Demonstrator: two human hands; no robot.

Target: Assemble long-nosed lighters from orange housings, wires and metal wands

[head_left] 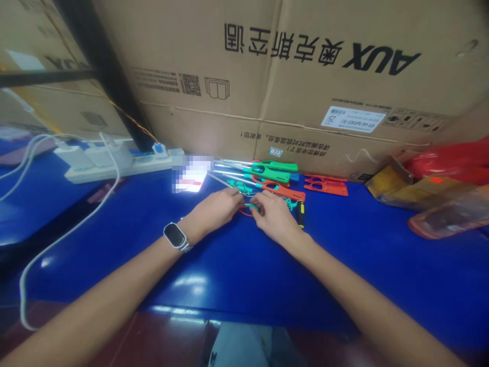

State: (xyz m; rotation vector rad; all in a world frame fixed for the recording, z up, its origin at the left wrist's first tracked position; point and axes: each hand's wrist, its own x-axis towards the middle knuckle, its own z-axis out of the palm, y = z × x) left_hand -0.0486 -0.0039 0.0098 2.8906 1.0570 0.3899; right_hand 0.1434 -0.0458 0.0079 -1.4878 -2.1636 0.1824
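Observation:
My left hand (217,206), with a watch on its wrist, and my right hand (273,214) meet over a blue table (237,265). Both are closed in a pinch around a small green-and-red lighter part (249,206) between them. Just beyond my fingers lies a pile of long-nosed lighters (263,178) with green and orange handles and metal tubes. A black-and-yellow screwdriver (300,214) rests beside my right hand.
Orange plastic handle shells (326,185) lie to the right of the pile. A large cardboard box (305,86) walls off the back. A white power strip (114,165) with chargers and cables sits at left. Plastic bags (439,199) are at right. A lit phone (191,176) lies near the strip.

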